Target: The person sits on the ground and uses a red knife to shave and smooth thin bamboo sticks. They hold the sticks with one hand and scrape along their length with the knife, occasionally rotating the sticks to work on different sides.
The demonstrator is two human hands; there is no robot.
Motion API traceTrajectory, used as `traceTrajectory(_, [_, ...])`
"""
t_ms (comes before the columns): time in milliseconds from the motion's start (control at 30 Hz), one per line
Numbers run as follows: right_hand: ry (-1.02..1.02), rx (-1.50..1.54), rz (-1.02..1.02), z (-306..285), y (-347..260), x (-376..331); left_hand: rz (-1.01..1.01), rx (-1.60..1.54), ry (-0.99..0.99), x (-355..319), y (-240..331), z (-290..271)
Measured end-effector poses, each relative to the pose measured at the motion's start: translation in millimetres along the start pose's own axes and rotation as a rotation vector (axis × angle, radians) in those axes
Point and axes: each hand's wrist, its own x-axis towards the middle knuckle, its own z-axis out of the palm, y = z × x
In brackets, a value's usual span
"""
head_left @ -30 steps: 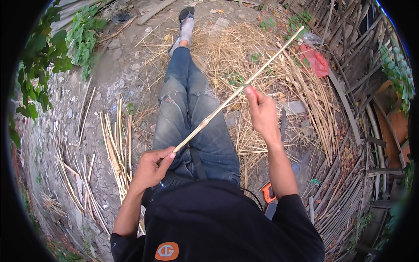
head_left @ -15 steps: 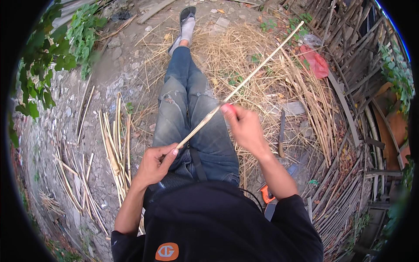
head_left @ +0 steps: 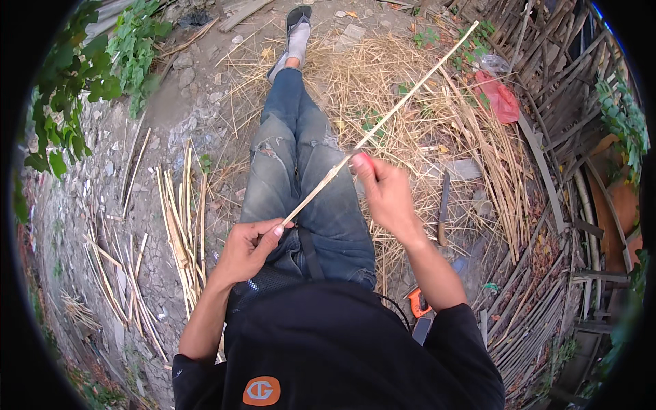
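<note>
A long pale bamboo strip (head_left: 410, 96) slants across my lap, from near my waist up to the far right. My left hand (head_left: 251, 250) pinches its near end between thumb and fingers. Farther along the strip, my right hand (head_left: 389, 198) is closed round what looks like a small red-handled knife (head_left: 363, 164); most of it is hidden by my fingers. A short grey sliver beside the thumb touches the strip, where the surface looks rough and shaved. My legs (head_left: 273, 164) in torn jeans stretch out beneath the strip.
Split bamboo strips (head_left: 183, 232) lie on the left, and more (head_left: 502, 184) on the right. Straw-like shavings (head_left: 383, 75) cover the ground. On the right are a long knife (head_left: 443, 205), an orange-handled tool (head_left: 417, 302), a phone (head_left: 422, 329), a red plastic bag (head_left: 497, 97) and piled sticks (head_left: 540, 307).
My right hand has shifted slightly toward me and to the right, the red handle moving with it. The left hand still pinches the strip's near end.
</note>
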Motion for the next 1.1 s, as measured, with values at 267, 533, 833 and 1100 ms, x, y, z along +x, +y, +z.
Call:
traceTrajectory(267, [-0.049,0.024,-0.022,9.3,-10.8,-6.1,0.008,-0.004,0.030,2.8,1.6,5.4])
traceTrajectory(533, [-0.153,0.112,-0.023,9.7,-8.9,-8.6,-0.012,-0.065,0.022,3.5,-0.9,6.7])
traceTrajectory(833, [-0.126,0.324,-0.139,-9.0,-7.5,2.9,0.187,0.266,0.328,2.0,-9.9,11.8])
traceTrajectory(1100, [0.096,0.166,-0.279,16.7,-15.8,7.1,0.375,0.457,0.430,7.2,-5.8,15.6])
